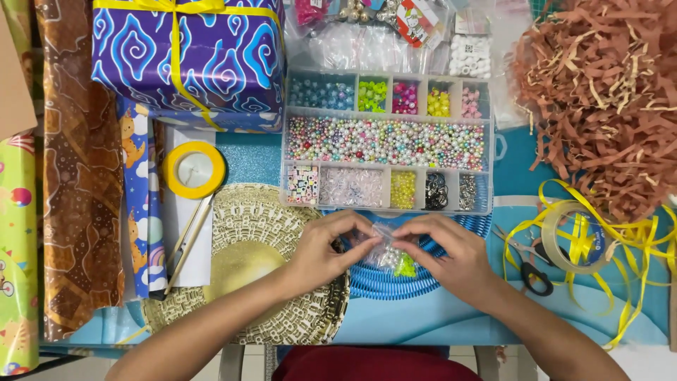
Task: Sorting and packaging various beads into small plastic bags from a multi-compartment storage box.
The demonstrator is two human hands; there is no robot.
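My left hand [328, 248] and my right hand [451, 255] meet over a round blue woven mat [384, 282]. Between their fingertips they pinch the top of a small clear plastic bag [390, 255] that holds pale and green beads. Just beyond the hands stands a clear compartment box [386, 141] full of coloured beads, with a long middle tray of mixed pastel pearls.
A gold woven placemat [247, 254] lies at left, a yellow ribbon spool [194, 169] and a knife beside it. Gift-wrapped blue box [187, 56], wrapping paper rolls [77, 176], brown paper shred [606, 99], loose yellow ribbon [620, 247], tape roll [575, 247] and scissors [529, 264] surround them.
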